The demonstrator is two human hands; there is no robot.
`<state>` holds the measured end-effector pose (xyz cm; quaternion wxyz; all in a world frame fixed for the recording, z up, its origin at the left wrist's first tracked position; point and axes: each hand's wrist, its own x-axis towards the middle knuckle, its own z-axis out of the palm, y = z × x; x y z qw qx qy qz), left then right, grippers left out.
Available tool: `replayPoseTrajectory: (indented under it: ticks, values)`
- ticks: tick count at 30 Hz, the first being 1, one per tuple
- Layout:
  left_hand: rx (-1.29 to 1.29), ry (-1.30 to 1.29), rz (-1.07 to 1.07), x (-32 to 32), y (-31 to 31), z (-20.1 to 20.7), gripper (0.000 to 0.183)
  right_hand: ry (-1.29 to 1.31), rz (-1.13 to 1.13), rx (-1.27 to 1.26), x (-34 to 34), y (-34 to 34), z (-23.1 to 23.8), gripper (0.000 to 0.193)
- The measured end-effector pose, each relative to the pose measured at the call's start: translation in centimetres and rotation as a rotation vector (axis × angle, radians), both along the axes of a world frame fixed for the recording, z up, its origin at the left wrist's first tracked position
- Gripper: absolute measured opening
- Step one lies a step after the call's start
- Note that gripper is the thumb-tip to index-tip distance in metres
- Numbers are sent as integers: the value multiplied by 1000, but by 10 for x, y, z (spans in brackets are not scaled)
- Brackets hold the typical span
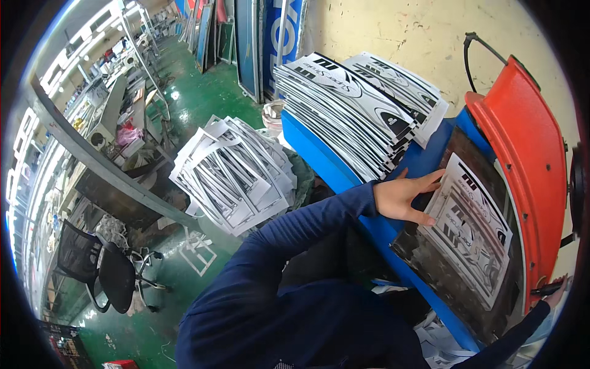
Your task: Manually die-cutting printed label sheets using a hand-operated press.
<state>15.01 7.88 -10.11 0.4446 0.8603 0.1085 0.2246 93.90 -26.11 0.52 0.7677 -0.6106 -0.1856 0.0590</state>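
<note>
My left hand (402,197) reaches right with its fingers spread. Its fingertips and thumb rest at the near left edge of a white printed sheet (453,172) with black and grey graphics. Over most of that sheet lies a greyish, see-through flat piece (464,246) with outlines; its exact kind is unclear. Both lie on a worn dark board (424,261) on a blue machine table (444,313), beside a red machine head (522,147). At the far right rim, my right hand (555,295) is closed round a black handle (544,289) on the red head.
Tall stacks of printed sheets (344,117) stand on the table's far end. Left of it is a pile of cut-out paper frames (233,172). A black office chair (114,270) stands on the green floor (178,313), past a grey metal post (117,166). More paper scraps (439,344) lie below.
</note>
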Motion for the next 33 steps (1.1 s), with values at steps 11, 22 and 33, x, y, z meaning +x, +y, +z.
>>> replayPoseTrajectory:
  ticks: [11, 22, 33]
  values:
    - [286, -185, 72, 12, -28, 50, 97, 26, 139, 196, -293, 23, 15, 19]
    - [354, -597, -393, 91, -107, 125, 90, -455, 517, 211, -472, 51, 2, 48]
    - [667, -628, 110, 46, -89, 158, 58, -1624, -961, -359, -395, 58, 45, 54]
